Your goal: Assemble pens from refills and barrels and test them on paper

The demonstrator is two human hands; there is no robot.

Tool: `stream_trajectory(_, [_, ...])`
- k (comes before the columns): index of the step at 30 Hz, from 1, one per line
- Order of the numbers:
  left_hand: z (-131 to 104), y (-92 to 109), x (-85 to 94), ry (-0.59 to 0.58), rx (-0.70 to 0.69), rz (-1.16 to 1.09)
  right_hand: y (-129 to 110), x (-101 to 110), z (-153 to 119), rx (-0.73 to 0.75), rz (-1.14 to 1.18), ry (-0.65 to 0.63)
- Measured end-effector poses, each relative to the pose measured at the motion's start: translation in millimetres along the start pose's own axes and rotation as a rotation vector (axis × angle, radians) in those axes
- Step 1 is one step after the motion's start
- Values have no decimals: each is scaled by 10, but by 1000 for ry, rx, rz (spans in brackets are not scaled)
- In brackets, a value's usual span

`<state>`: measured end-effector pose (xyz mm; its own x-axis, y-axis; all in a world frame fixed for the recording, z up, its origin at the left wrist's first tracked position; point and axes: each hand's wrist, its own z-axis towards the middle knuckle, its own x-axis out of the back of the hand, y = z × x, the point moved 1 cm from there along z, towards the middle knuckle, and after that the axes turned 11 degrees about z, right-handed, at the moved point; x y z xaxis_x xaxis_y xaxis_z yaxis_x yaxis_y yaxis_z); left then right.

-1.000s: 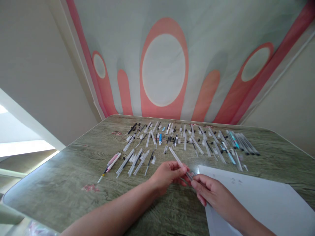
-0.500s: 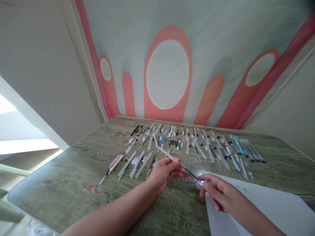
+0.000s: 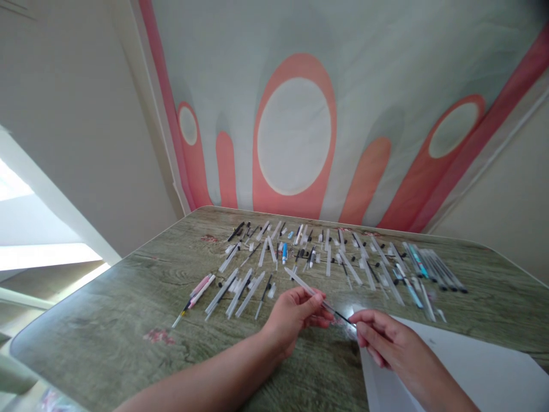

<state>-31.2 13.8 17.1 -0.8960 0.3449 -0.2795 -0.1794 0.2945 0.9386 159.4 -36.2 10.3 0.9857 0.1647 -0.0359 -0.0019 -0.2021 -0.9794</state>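
Two hands I have in my view, and each one works at one part of a pen. The left hand (image 3: 291, 320) has its fingers clamped on a translucent pen barrel (image 3: 300, 280), perhaps so that this wider part is steady. The right hand (image 3: 381, 337) pinches a dark ink refill (image 3: 343, 316) in its fingertips, close to its near end. The two parts are in one slanting line above the counter (image 3: 128, 320), I suppose because the refill must run straight with the barrel. How deep it sits inside, I cannot tell. So I count one barrel and one refill in hand.

One white sheet (image 3: 450, 360) lies under the right forearm.

Beyond the hands, parts rest in three rough rows, probably apart by sets so that they can be told from each other. In the nearest row, at the left, one pink pen part (image 3: 199, 284) lies beside one white-and-pink pen part (image 3: 202, 290), with one yellow-marked refill (image 3: 180, 316) at their near end. Farther, I count one bright blue pen part (image 3: 285, 253) in the middle row. At the right, at least four grey pens (image 3: 441, 272) lie side by side, maybe grouped for likeness. The small caps are too blurred for exact counting.

Farthest, one backdrop (image 3: 214, 57) shows three pale ovals.
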Motion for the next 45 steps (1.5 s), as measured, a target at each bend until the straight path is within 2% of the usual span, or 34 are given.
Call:
stream_trajectory(6, [6, -11, 5, 10, -11, 4, 17, -48, 22, 13, 94, -116])
stream_trajectory(10, [-6, 1, 2, 8, -6, -1, 34, -59, 28, -36, 95, -152])
stream_trajectory(16, [-47, -41, -57, -35, 0, 16, 28, -52, 0, -19, -110, -95])
stream_trajectory(26, [-91, -94, -134, -87, 27, 16, 31, -100, -6, 17, -186, -60])
stream_trajectory(33, [-90, -104, -129, -109, 36, 26, -14, -104, -30, 82, -435, 14])
stream_trajectory(45, [-114, -84, -119, -216, 111, 68, -27, -137, -55, 167, -556, 6])
